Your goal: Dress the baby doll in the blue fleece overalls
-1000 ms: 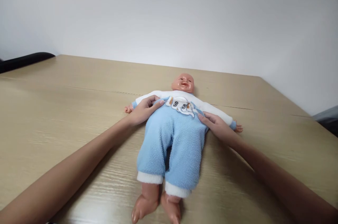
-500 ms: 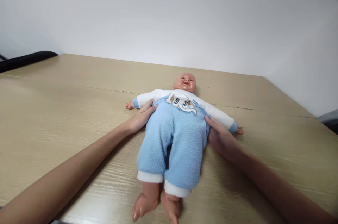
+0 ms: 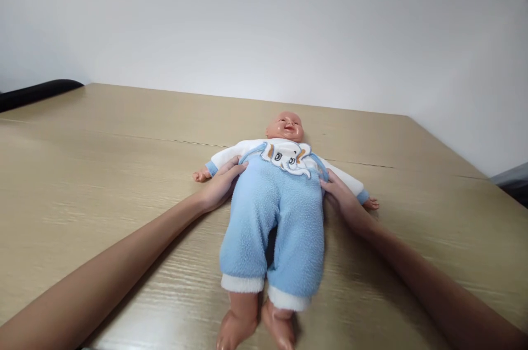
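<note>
A baby doll (image 3: 280, 201) lies on its back on the wooden table, head away from me and bare feet toward me. It wears a fleecy blue and white outfit with an embroidered animal face (image 3: 286, 160) on the chest. My left hand (image 3: 225, 182) grips the doll's side just under its arm, thumb on the blue cloth. On the other side, my right hand (image 3: 342, 196) clasps the waist below the doll's other arm. Both hands are closed around the body, and some fingertips are hidden beside or beneath it. The doll's arms spread outward over my hands.
The light wooden table (image 3: 124, 174) has a thin seam running across it. Behind it stands a plain pale wall (image 3: 264, 25). A black curved object (image 3: 41, 92) is at the far left edge, and a dark grey item (image 3: 513, 182) at the right edge.
The doll's legs and feet have shifted slightly right and toward me, while its head has moved a little left. My right hand has moved slightly up along its side. Both hands still hold it.
</note>
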`<state>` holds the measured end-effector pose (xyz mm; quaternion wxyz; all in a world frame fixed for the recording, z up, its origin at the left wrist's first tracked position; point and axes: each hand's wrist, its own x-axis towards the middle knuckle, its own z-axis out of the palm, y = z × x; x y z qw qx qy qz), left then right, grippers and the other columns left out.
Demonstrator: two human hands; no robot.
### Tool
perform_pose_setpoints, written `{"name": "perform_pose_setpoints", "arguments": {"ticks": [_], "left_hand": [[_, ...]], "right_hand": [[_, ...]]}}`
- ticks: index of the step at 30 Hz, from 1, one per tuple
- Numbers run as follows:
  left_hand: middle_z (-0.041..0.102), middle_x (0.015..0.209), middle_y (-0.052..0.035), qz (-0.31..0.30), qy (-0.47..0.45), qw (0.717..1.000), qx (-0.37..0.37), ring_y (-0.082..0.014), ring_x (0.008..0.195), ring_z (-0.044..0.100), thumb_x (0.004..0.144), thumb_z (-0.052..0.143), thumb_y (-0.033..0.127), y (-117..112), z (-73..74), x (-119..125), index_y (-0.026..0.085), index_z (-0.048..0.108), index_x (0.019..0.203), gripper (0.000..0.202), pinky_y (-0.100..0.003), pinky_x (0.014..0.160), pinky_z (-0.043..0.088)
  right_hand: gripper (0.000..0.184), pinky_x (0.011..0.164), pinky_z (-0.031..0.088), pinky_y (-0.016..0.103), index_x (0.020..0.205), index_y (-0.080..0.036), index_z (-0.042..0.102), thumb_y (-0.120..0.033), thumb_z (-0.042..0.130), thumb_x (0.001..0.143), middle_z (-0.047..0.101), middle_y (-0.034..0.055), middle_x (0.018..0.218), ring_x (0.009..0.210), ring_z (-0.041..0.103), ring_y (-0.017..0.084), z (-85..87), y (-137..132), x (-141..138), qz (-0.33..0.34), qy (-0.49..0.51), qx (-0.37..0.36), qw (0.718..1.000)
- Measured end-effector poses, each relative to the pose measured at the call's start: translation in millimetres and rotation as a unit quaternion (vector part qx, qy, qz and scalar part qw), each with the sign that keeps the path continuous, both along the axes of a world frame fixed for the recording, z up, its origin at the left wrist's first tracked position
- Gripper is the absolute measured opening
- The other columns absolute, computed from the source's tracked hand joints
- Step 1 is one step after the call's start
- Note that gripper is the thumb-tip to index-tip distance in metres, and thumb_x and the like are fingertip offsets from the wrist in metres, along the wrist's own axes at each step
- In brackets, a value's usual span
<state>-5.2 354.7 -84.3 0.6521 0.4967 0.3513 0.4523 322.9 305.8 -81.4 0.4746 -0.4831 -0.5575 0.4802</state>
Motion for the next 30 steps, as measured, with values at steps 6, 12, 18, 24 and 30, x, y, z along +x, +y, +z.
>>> {"name": "perform_pose_setpoints", "arguments": {"ticks": [6,12,18,24,30], "left_hand": [[0.062,0.102,-0.0026,-0.097,0.225,0.959,0.145,-0.0217,0.095,0.056,0.102,0.067,0.050,15,19.7,-35,0.022,0.067,0.108,0.029,-0.030,0.088,0.045],[0.068,0.135,-0.0109,-0.151,0.333,0.891,0.267,-0.0344,0.134,0.056,0.095,0.077,0.040,25,14.6,-55,0.024,0.071,0.131,0.040,-0.038,0.116,0.040],[0.073,0.133,-0.0107,-0.153,0.223,0.946,0.177,-0.0360,0.142,0.056,0.089,0.082,0.037,19,9.2,-43,0.025,0.077,0.126,0.039,-0.043,0.124,0.040],[0.077,0.104,-0.0067,-0.038,0.069,0.996,0.034,-0.0321,0.119,0.065,0.087,0.080,0.046,0,-0.2,-13,0.023,0.076,0.104,0.028,-0.041,0.108,0.049],[0.061,0.069,-0.0009,0.028,-0.032,0.993,-0.113,-0.0222,0.075,0.059,0.088,0.066,0.058,-17,-2.2,23,0.023,0.054,0.077,0.039,-0.037,0.076,0.054]], "right_hand": [[0.058,0.137,0.020,0.062,0.147,-0.031,0.069,-0.039,0.081,0.090,0.062,0.0048,0.159,0.153,0.047,0.040,11.8,-5,38,0.145,-0.172,0.059,0.973],[0.048,0.132,0.028,0.069,0.126,-0.030,0.081,-0.027,0.091,0.079,0.066,0.0093,0.148,0.137,0.056,0.043,11.5,3,41,0.185,-0.249,0.100,0.945],[0.051,0.139,0.019,0.060,0.130,-0.030,0.078,-0.037,0.092,0.081,0.068,0.0072,0.150,0.154,0.047,0.040,5.9,-5,31,0.162,-0.150,0.051,0.974],[0.031,0.115,0.054,0.052,0.111,-0.028,0.079,-0.043,0.084,0.084,0.082,0.0060,0.117,0.130,0.069,0.037,6.1,-17,7,0.112,0.062,-0.080,0.989],[0.025,0.078,0.065,0.048,0.079,-0.030,0.069,-0.053,0.070,0.088,0.073,0.0028,0.067,0.090,0.077,0.034,-4.0,-24,-23,-0.039,0.187,-0.128,0.973]]}}
